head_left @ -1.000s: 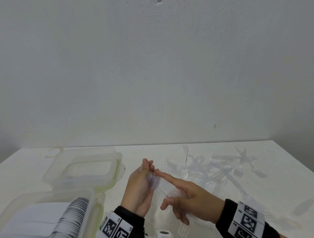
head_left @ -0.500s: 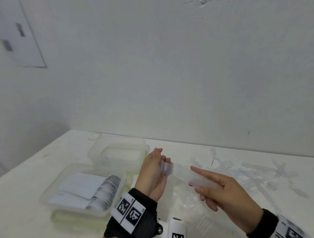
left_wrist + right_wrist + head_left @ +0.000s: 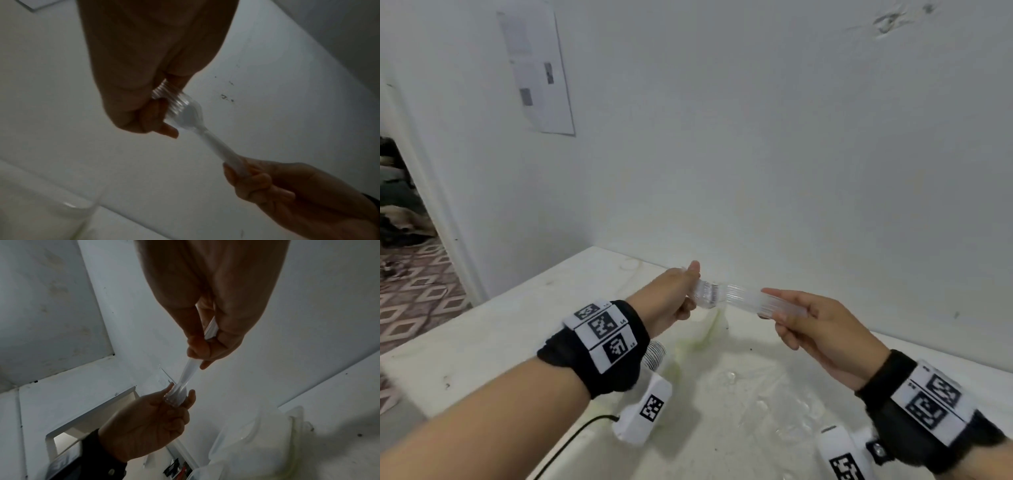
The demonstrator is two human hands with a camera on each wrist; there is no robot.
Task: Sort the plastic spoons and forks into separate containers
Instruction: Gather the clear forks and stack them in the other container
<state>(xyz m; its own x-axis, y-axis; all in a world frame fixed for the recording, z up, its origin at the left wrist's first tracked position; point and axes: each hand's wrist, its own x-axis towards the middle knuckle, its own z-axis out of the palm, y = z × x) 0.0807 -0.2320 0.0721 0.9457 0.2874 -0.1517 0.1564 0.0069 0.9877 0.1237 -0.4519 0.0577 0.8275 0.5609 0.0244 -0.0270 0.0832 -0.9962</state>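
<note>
Both hands are raised above the white counter (image 3: 482,329) and share one stack of clear plastic cutlery (image 3: 736,298), nested piece on piece and held nearly level between them, well clear of the surface. The left hand (image 3: 671,298) has its fingers curled round the broad head end of the stack; in the left wrist view the ribbed edges of the nested heads (image 3: 174,100) show between thumb and fingers. The right hand (image 3: 822,332) pinches the bundled handles (image 3: 210,330) between thumb and forefinger, the other fingers folded under. Whether the pieces are spoons or forks cannot be told for sure, since the heads are blurred and partly covered, though a rounded bowl-like shape shows in the left wrist view. Below the hands, partly hidden by the left wrist, a clear container (image 3: 698,339) with a greenish rim stands on the counter, with a row of white stacked edges (image 3: 654,356) showing beside the left wristband. Each wrist carries a black band with black-and-white square markers. A paper sheet (image 3: 536,68) hangs on the wall behind.
</note>
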